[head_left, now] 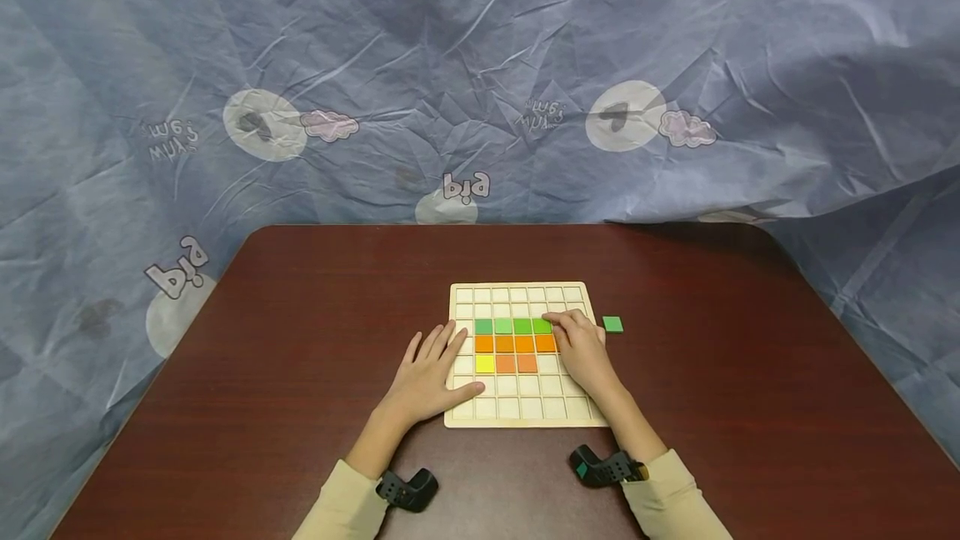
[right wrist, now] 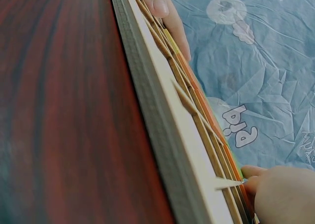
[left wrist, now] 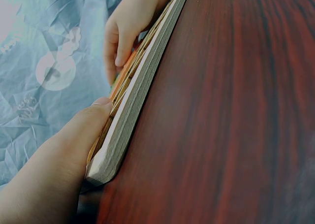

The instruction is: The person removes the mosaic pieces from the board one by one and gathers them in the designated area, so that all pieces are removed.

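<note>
A square pale wooden grid board [head_left: 507,408] lies on the table with coloured square tiles in its cells. My left hand [head_left: 423,377] is spread on the board's left side, its thumb over the lower cells; in the left wrist view the left thumb [left wrist: 93,116] lies along the board's edge. My right hand [head_left: 585,354] reaches over the right side, its bent fingers gripping the green tile [head_left: 541,327] at the right end of the green row. From the right wrist view, the right fingertips [right wrist: 250,177] sit close together at the board's surface, partly hiding that tile.
A loose green tile [head_left: 612,324] lies on the dark red-brown table [head_left: 337,298], just right of the board. Below the green row come orange tiles [head_left: 504,344], then a yellow tile [head_left: 485,364] and two salmon tiles [head_left: 516,364]. A blue patterned cloth [head_left: 480,90] hangs behind the table.
</note>
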`<state>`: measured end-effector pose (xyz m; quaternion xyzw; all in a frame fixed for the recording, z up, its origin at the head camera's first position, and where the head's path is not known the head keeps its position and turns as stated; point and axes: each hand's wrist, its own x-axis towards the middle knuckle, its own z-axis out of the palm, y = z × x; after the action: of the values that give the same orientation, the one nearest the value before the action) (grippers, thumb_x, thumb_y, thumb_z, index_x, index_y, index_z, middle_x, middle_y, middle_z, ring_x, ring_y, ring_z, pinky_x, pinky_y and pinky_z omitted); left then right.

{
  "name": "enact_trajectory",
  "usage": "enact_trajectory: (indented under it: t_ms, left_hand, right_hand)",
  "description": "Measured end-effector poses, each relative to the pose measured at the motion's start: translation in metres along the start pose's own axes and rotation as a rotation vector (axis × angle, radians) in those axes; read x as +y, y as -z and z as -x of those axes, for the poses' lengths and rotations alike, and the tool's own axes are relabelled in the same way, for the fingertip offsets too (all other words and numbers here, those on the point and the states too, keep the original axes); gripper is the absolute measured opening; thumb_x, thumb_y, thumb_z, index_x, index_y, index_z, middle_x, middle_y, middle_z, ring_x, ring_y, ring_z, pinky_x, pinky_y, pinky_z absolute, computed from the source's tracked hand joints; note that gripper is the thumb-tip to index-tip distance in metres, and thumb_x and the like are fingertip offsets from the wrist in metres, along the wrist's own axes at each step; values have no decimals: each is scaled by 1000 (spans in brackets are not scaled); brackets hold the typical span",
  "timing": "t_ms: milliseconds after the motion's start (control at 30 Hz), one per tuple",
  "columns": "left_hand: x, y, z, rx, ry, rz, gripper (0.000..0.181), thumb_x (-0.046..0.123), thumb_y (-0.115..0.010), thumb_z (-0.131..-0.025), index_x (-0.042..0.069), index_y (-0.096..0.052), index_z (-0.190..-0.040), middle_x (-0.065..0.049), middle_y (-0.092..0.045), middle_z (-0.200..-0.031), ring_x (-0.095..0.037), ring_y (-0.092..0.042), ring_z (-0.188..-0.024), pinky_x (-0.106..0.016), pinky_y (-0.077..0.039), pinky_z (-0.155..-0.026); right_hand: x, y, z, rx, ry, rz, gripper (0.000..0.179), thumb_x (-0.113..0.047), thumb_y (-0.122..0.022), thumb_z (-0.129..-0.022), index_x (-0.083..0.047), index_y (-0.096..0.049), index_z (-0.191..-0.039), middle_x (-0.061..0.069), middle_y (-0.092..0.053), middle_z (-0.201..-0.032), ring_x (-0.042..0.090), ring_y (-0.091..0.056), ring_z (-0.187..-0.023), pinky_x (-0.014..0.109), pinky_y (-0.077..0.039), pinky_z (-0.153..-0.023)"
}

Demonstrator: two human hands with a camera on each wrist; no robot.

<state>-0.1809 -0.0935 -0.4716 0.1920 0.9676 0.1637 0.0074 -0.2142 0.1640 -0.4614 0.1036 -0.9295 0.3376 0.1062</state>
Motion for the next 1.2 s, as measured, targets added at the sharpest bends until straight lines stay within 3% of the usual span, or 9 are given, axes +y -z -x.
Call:
enact_trajectory:
  t_ms: [433,733,1200]
  left_hand:
    - [-1,-1,-2,-1,1,-8,87,71,-40,-79,23,-16,-147,-1,-14,-154,-20,-13,-142,-46,-5,-113]
    - [-1,-1,-2,-8,1,-8,87,71,-40,-79,23,-16,-147,-2,-13,-154,-20,-13,-142,-47,-5,-113]
    - [1,2,0,-9,-4,6,86,70,-41,-79,21,-18,-147,-3,-14,-154,-21,-14,-141,-48,-6,-113]
  right_hand:
    - [1,0,-3,21,-44,-53,20,-10,-48,-93,-13,-60,-109,8,-61,-99,23,-57,-94,43,-26,-87]
    - [0,1,-3,26,-69,-113,16,-11,-55,-89,-13,-59,-104,5,-64,-86,21,-58,-86,40,-25,-85]
    - [-1,0,-4,15,-80,-157,12,-10,-61,-85,-13,-56,-97,5,-62,-83,20,-55,-83,37,-23,-85]
